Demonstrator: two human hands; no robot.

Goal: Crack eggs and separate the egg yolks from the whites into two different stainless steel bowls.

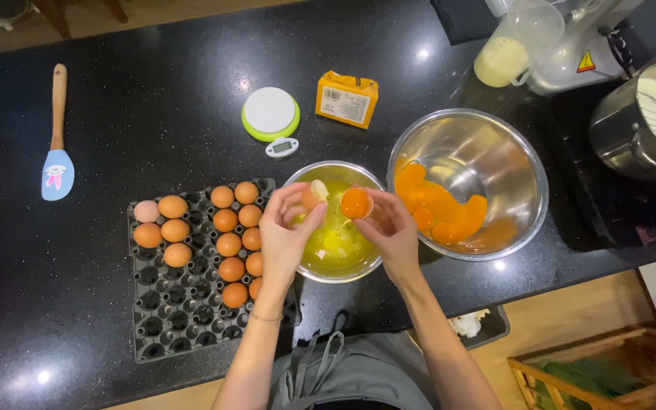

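Overhead light is bright and warm. Small white glints dot the glossy black counter (153, 99), near its back edge and front left corner. The big steel bowl (495, 152) glares softly inside. The counter's far left falls dim. Focus is sharp throughout; straight edges bow slightly toward the corners.

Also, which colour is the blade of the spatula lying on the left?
Light blue, with a small rabbit picture, on the spatula; the head view shows it best.
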